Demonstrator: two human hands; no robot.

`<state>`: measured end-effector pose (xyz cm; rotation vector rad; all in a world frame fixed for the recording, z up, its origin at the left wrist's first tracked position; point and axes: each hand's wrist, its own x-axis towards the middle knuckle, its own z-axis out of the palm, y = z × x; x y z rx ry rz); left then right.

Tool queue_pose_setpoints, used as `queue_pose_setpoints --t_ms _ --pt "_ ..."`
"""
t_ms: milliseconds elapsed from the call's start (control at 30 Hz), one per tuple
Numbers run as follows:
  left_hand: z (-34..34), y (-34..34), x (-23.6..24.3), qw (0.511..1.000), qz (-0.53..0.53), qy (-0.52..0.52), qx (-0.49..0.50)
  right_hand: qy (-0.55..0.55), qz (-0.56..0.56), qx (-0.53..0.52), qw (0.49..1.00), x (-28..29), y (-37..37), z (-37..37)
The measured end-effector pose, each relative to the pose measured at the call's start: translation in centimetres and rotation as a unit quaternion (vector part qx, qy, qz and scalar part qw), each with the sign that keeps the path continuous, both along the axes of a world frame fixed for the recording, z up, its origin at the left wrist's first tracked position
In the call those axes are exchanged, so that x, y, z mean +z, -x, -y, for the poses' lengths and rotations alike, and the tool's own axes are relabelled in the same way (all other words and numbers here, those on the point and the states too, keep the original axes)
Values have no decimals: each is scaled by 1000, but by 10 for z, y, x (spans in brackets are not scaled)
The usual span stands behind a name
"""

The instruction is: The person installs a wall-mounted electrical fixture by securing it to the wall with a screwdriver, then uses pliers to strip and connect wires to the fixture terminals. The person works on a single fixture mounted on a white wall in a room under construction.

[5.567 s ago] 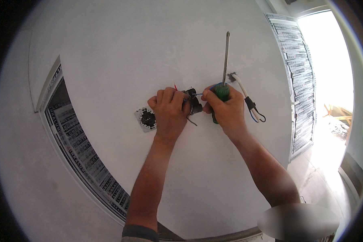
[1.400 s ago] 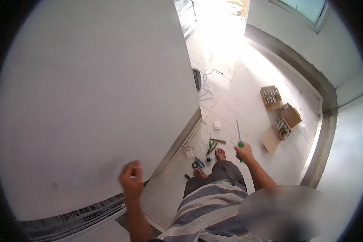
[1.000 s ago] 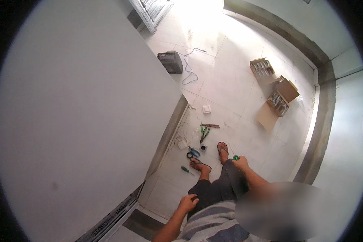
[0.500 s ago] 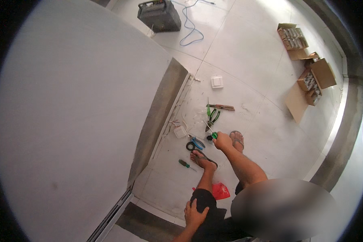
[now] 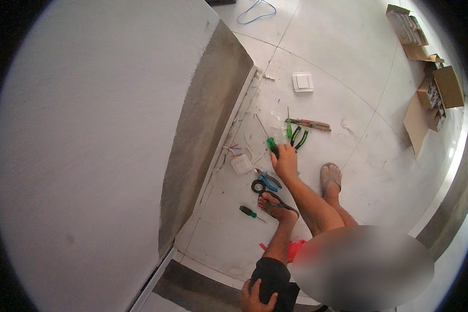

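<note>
My right hand [image 5: 285, 162] is wrapped round a screwdriver with a green and black handle [image 5: 272, 144]. The shaft slants up and left, its tip above the floor near the wall base. Beside this hand lie green-handled pliers [image 5: 299, 137], their jaws partly hidden by the hand. My left hand [image 5: 257, 297] rests on my left knee in dark cloth, fingers apart, holding nothing. Left of the right hand, a white switch box [image 5: 241, 164] sits by the wall with thin coloured wires [image 5: 230, 150]. Near my left foot are blue-handled pliers [image 5: 270, 181] and a black tape roll [image 5: 258, 185].
A second green screwdriver [image 5: 289, 127], a rusty brown tool [image 5: 312, 124] and a white switch [image 5: 302, 82] lie farther off. A short screwdriver [image 5: 249, 212] lies near the left foot. Open cardboard boxes [image 5: 416, 122] stand far right. The wall [image 5: 208, 114] rises at left.
My right hand has moved forward and left with the screwdriver, nearer the wall base and over the green pliers' jaws. My left hand stays on the knee. The whole view has shifted.
</note>
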<state>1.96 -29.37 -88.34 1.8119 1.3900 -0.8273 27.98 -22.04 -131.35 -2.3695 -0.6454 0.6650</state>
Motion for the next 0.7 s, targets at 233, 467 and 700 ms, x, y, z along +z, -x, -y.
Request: queue_pose_setpoints --t_ms 233,467,700 --pt "-8 1 -1 1000 -11 -7 -17 174 -179 126 960 9 89 34" --pt "-8 3 -5 999 28 -31 -35 283 -111 164 938 -39 115 29" --pt "-9 -3 -5 996 49 -34 -63 243 -204 143 938 -35 87 32"
